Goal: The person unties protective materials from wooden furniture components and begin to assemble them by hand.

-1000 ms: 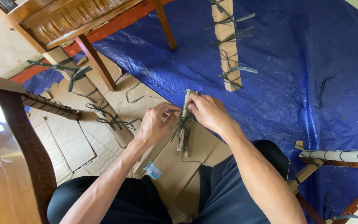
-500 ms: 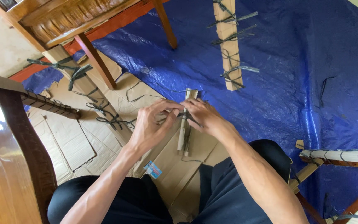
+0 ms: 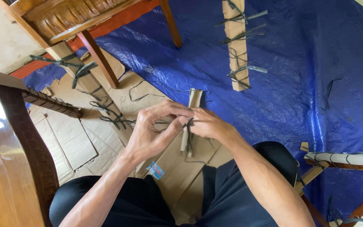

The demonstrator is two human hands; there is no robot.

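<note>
Spreading across most of the floor, the blue tarp (image 3: 299, 96) lies crumpled under everything else, and its slick folds could let a piece slide or snag a dangling strap end. Flattened cardboard sheets (image 3: 70, 138) cover the floor on the near left, plain brown with fold creases; one bears a small blue and red label (image 3: 155, 170), a tilted rectangle just beside the person's knee. Its print is too small to make out.

A wooden slat (image 3: 237, 46) wrapped in several dark strap ties lies well apart at the top of the tarp; another tied slat (image 3: 90, 98) runs along the cardboard at left.

The left hand (image 3: 152, 132) and right hand (image 3: 209, 125) are drawn together, fingertips pinching a dark strap (image 3: 188, 134) around a pale narrow wooden piece (image 3: 193, 105) held upright between them over the cardboard. I judge the main risk to be the thin strap slipping from the pinch, loosening the tie, or the stiff strap edge cutting a finger if pulled hard. The slender piece could also twist or drop, since only fingertips steady it.
</note>
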